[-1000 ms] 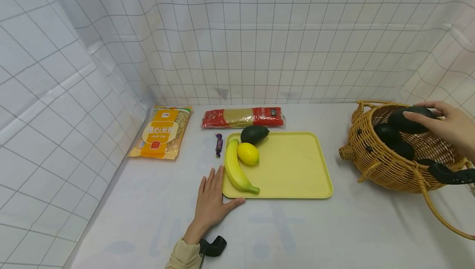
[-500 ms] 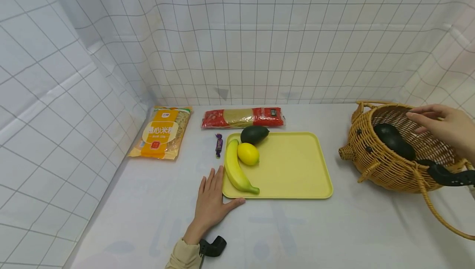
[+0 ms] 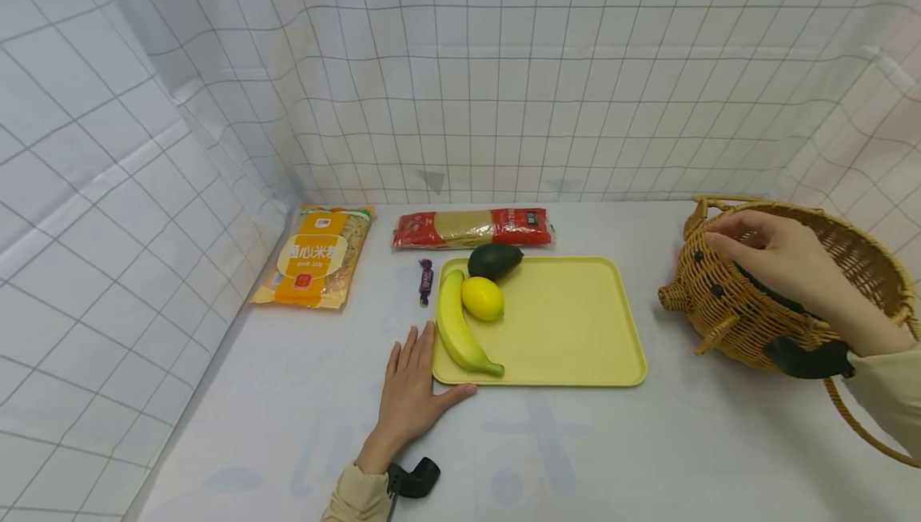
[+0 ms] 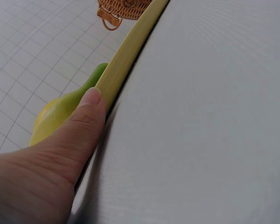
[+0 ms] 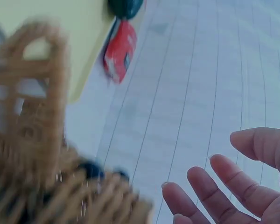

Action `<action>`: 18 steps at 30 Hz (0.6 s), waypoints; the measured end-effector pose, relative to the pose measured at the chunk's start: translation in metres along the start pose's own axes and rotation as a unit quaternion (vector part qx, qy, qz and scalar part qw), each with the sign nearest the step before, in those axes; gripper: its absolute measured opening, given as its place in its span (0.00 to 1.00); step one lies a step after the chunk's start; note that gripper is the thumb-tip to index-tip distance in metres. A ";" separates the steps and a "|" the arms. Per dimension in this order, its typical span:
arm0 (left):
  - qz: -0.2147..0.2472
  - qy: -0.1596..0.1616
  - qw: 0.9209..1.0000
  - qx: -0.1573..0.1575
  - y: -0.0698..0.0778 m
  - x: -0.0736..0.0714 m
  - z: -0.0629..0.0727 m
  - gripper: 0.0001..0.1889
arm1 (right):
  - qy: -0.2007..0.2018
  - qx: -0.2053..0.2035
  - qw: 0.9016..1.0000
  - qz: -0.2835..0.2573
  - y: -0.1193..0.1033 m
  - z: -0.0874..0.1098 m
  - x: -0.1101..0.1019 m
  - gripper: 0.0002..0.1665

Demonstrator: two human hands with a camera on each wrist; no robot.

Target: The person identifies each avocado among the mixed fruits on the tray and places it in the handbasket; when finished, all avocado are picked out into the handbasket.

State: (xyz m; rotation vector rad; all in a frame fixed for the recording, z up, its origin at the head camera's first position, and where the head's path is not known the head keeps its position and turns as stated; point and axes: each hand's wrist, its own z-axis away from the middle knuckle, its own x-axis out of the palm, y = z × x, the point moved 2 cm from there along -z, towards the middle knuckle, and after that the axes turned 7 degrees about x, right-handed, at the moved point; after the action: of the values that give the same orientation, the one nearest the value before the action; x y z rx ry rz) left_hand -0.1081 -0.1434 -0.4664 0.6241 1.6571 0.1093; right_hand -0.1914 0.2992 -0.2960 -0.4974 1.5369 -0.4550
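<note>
My left hand [image 3: 412,398] lies with straight, spread fingers at the near left corner of a yellow tray [image 3: 568,322]. Its thumb touches the tray's rim in the left wrist view. On the tray sit a banana [image 3: 458,330], a lemon [image 3: 483,299] and an avocado [image 3: 494,261]. Over a pig-shaped wicker basket [image 3: 748,326] hovers my right hand [image 3: 787,258], holding nothing. The right wrist view shows its fingers [image 5: 210,186] loosely bent and apart. Beneath this hand, a dark green avocado [image 3: 777,292] in the basket is mostly hidden.
Behind the tray lies a red packet of noodles [image 3: 471,228]. A purple wrapped candy [image 3: 426,282] is left of the tray, and a yellow-orange pasta bag [image 3: 312,258] lies farther left. A checked white curtain [image 3: 504,90] stands along the back.
My right hand let go of an avocado inside the basket, then rose and moved left over the basket's near side. The left hand stays in place.
</note>
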 end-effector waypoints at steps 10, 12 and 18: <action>0.000 0.003 1.000 -0.001 0.000 0.000 0.002 0.58 | -0.028 -0.075 0.996 -0.039 -0.060 -0.009 0.052 0.22; 0.001 0.004 1.000 0.000 0.000 0.000 0.001 0.58 | -0.034 -0.089 0.994 -0.049 -0.068 -0.013 0.064 0.21; 0.000 0.006 1.000 0.003 -0.002 0.001 0.000 0.59 | -0.067 -0.123 0.987 -0.082 -0.083 -0.032 0.098 0.19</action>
State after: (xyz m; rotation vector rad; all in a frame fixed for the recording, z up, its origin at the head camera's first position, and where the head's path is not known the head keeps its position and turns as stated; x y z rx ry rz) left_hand -0.1089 -0.1444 -0.4684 0.6278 1.6693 0.1081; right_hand -0.2215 0.1743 -0.3279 -0.8341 1.4348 -0.3515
